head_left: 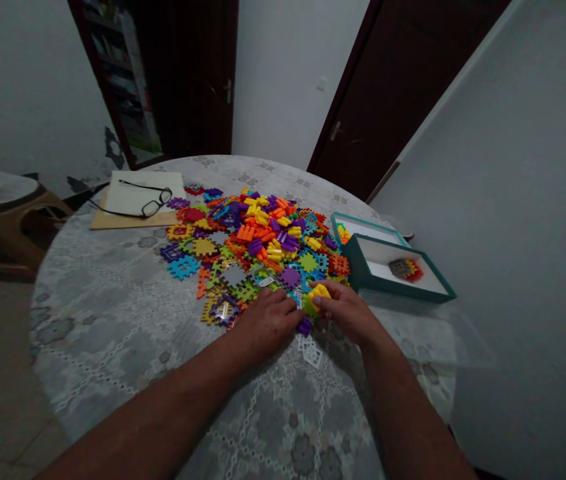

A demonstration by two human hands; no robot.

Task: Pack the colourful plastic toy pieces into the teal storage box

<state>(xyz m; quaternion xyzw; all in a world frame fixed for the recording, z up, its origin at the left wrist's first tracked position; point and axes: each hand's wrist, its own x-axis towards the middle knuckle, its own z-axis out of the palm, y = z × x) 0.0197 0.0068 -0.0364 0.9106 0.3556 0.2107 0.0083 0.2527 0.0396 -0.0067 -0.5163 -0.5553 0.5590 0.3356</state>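
Observation:
My right hand (347, 311) pinches a yellow plastic building block (319, 292) between thumb and fingers. A green piece (309, 307) sits directly against it; whether the two are joined I cannot tell. Close by on the left, my left hand (271, 323) has its fingers curled together, their tips beside the green piece, and what they grip is hidden. Just below the fingertips shows a purple block (305, 327). White patterned pieces (311, 353) lie on the tablecloth under the hands. Beyond both hands spreads a heap of colourful interlocking pieces (235, 275), topped with orange, yellow and purple blocks (265, 230).
To the right stand a teal-edged open box (437, 288) with a grey, yellow and red item inside and a shallower lid (370, 228) behind it. Black eyeglasses (151, 209) rest on papers (137, 180) at the left. The round table (113, 320) has a patterned cloth.

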